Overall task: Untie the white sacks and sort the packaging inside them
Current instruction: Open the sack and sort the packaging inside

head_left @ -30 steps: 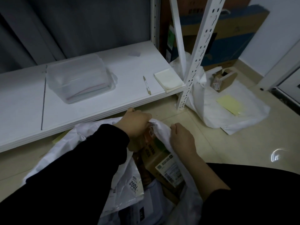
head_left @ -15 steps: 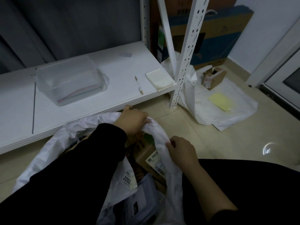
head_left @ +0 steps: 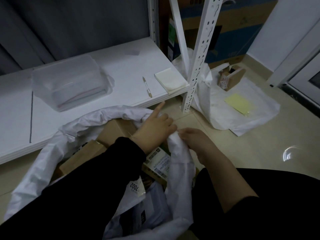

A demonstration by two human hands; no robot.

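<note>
Between our left hand (head_left: 155, 126) and right hand (head_left: 195, 141), right where they meet, sits the bunched rim of the white sack (head_left: 180, 161). Right-hand fingers (head_left: 186, 132) are curled round that twist of fabric, gripping it from the right. Left hand meets it from the left: index straight, pointing away twd the shelf (head_left: 121, 71) edge, other fingers bent onto the rim & apparently pinching it. Sack mouth is already open. The rim loops from the fingers out left and back round twd us, so untying looks done for this one and sorting comes next, we reckon.

What's to be sorted lies below the fingers and nearer our body, inside that loop. Just left of and under the left wrist is the brown cardboard box (head_left: 116, 130), visible top edge running approx. near-left to far-right. Directly below both wrists, betw. the forearms, is the labelled box (head_left: 158, 161). Further back twd us is the clear bag (head_left: 136, 187) w/ a printed tag. Left hand is nearer the brown box. Right is busy w/ the rim, so we'd guess right holds the mouth wide while left lets go and reaches down.
</note>
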